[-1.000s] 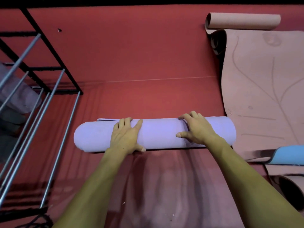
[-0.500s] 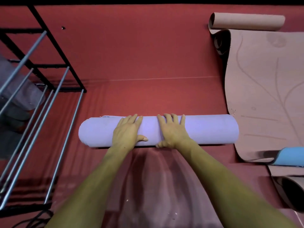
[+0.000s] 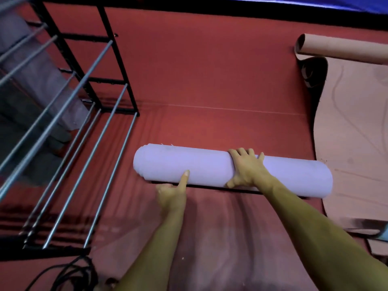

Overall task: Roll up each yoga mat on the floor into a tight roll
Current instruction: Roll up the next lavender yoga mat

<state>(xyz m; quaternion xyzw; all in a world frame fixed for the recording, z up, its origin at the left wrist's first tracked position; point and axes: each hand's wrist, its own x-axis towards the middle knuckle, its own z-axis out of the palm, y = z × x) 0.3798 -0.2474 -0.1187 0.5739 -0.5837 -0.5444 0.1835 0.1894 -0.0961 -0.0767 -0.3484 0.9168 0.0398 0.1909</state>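
Purple mat [image 3: 210, 166]: fully wound into a thick roll; lies crosswise on the red floor [image 3: 210, 70]; no flat tail shows on its far side, so the winding of this one looks complete; the layers at its left end step out slightly, so the roll is judged not perfectly even.
Right hand [image 3: 246, 170]: laid over the top of the purple mat, right of its middle; fingers spread and draped over the far side, thumb down the near side; this hold pins the roll, probably to stop it springing open.
Left hand [image 3: 171, 195]: on the floor just in front of the purple mat, left of its middle; one finger straight, tip touching the roll's near face; the rest curled in; it holds nothing; probably checking or nudging the near edge.
Tan mat [image 3: 352, 148]: right of the purple mat, its edge just beside the roll's right end; mostly flat; only its far end is curled into a small roll; judged the next one to wind.
Metal rack [image 3: 92, 106]: left of the purple mat, apart from it; black frame, grey bars.
Cable [image 3: 69, 274]: near side, left of the purple mat, below the rack.
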